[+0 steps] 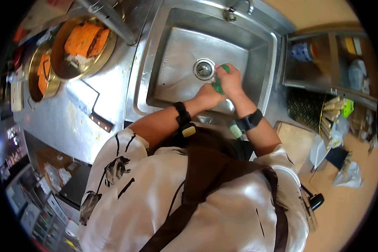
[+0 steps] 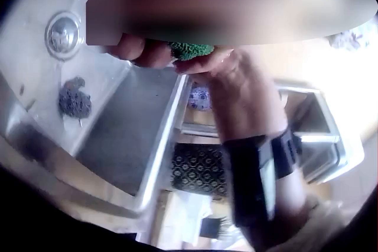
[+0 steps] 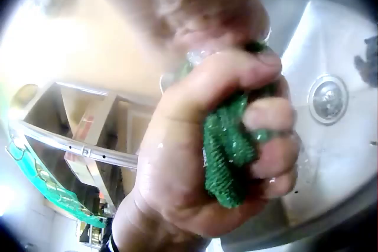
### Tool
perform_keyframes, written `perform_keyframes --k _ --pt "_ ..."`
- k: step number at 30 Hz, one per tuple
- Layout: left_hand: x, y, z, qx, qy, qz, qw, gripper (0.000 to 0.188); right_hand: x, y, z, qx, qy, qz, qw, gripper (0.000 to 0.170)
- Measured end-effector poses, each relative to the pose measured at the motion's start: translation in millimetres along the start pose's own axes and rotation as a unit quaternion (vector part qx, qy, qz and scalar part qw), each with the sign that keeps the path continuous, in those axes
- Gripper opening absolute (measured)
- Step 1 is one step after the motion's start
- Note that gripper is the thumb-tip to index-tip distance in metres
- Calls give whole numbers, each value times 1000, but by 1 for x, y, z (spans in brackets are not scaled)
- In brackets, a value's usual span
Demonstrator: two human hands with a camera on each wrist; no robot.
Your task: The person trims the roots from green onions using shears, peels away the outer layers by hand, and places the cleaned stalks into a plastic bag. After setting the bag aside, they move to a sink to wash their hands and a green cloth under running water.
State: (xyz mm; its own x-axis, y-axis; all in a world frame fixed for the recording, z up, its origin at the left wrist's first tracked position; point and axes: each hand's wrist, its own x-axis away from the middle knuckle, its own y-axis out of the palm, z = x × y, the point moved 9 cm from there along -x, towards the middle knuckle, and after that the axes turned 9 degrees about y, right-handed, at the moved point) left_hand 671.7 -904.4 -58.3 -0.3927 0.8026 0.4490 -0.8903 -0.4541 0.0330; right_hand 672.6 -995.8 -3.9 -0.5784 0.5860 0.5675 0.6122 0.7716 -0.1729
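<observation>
Both hands grip a wet, bunched green cloth [image 3: 227, 151] over the metal sink [image 1: 176, 42]. My left hand [image 1: 208, 97] has its fingers curled round the near end; in the right wrist view its knuckles and thumb are wet. Just beyond it, my right hand [image 1: 232, 82] clenches the other end, and a bit of green pokes out past its fingers. In the left wrist view, only a small part of the cloth shows between the fingers. A dark, rough clump [image 2: 75, 101] lies on the sink floor near the drain [image 1: 204, 69].
Left of the sink, a wooden-handled cleaver [image 1: 101, 122] lies on the metal counter [image 1: 71, 134]. Two brass-coloured pans [image 1: 101, 63] with orange pieces stand behind it. A faucet [image 1: 230, 14] is at the sink's far edge. Shelves [image 1: 334, 54] and a wooden board [image 1: 296, 138] are at right.
</observation>
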Motion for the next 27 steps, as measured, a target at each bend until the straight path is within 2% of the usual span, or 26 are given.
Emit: perform_keyframes --k 1,3,4,5,6,7,8,9,10,11,12,13,15,17,18,19,20,22,25,26,27 --pt "-4 -7 2 -30 32 31 999 35 -10 0 12 -10 -2 15 1000 19" --pt "1 -13 11 -97 28 39 994 36 -25 -11 23 207 -80 138 965 25" --pt "0 -15 14 -139 33 45 989 37 -23 -10 26 231 -76 153 958 28" --pt "-14 -7 8 -247 118 12 962 40 -19 -11 24 255 -71 177 948 32" --pt "-19 -2 4 -254 122 -11 960 40 -8 -13 21 199 -54 171 964 30" --pt "-15 0 15 -263 73 -28 962 46 0 -17 16 188 -33 175 966 32" --pt "-27 -2 -14 -219 145 -4 965 51 -1 -20 24 160 -31 165 973 34" --pt "-18 2 5 -201 195 -21 960 57 0 -25 27 148 -45 166 974 36" --pt "-28 -1 -22 -133 160 -61 976 61 -1 -32 36 143 -56 197 968 44" --pt "-10 2 -2 -99 46 -67 992 57 9 -41 37 127 -34 178 975 49" --pt "-10 4 -4 -6 45 -123 991 45 18 -49 36 111 -16 155 982 55" --pt "-6 0 6 -25 88 -110 990 35 7 -50 56 136 15 93 986 63" --pt "15 5 28 16 43 -171 984 33 25 -74 67 131 36 115 984 62" --pt "43 32 52 82 10 -236 968 34 57 -81 75 -31 52 -2 998 61" --pt "48 32 46 106 -43 -205 972 37 71 -95 79 -46 47 20 998 61" --pt "53 35 38 126 -99 -176 971 41 86 -104 81 -110 14 -5 994 59" --pt "55 43 39 140 -109 -186 966 43 103 -113 81 -167 -20 -23 985 58" --pt "62 74 37 134 -126 -195 963 47 136 -142 92 -136 -52 13 989 56" --pt "84 142 39 95 -141 -223 960 49 195 -196 121 -175 -77 123 974 55" --pt "92 169 39 81 -139 -243 957 49 224 -213 134 -241 -79 125 959 55" --pt "100 197 44 74 -123 -276 950 51 251 -231 147 -249 -87 143 954 55"
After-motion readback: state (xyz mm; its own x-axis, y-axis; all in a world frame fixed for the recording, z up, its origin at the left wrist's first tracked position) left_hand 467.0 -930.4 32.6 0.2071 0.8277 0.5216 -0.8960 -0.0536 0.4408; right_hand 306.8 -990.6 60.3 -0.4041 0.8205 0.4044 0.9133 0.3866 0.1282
